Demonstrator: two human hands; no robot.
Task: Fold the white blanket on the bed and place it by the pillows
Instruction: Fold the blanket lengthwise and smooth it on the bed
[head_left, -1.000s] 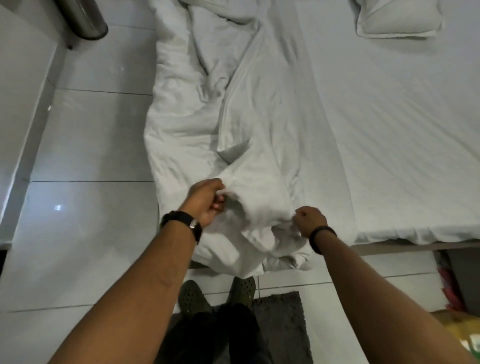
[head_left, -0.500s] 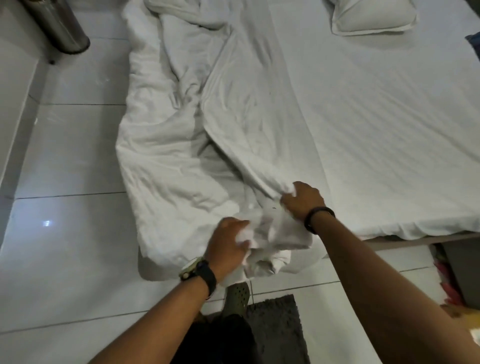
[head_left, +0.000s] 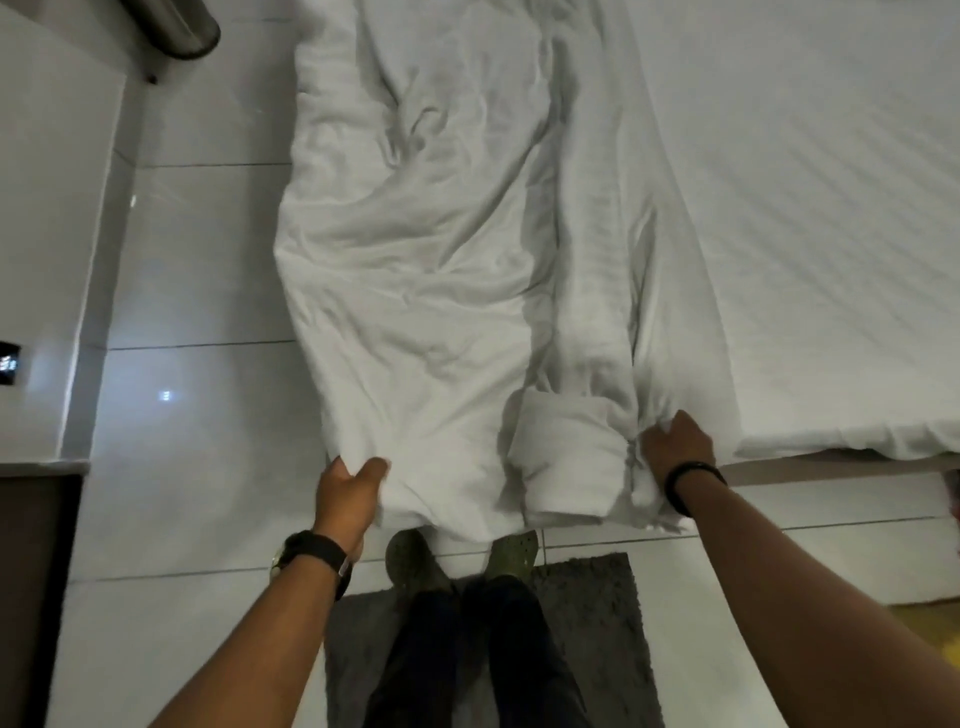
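1. Half a second ago both hands sat close together on a bunched end; now the left hand (head_left: 349, 496) and right hand (head_left: 675, 447) are spread wide, each gripping a corner of the white blanket (head_left: 415, 291), so its near edge is pulled out, ready for folding.
2. The blanket lies along the bed (head_left: 831, 208)'s left side, long axis running from lower centre to the top of the frame, still wrinkled.

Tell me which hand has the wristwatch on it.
The left hand, gripping the blanket at its left corner. Its wrist carries a black watch with a visible face; the right hand wears only a thin black band.
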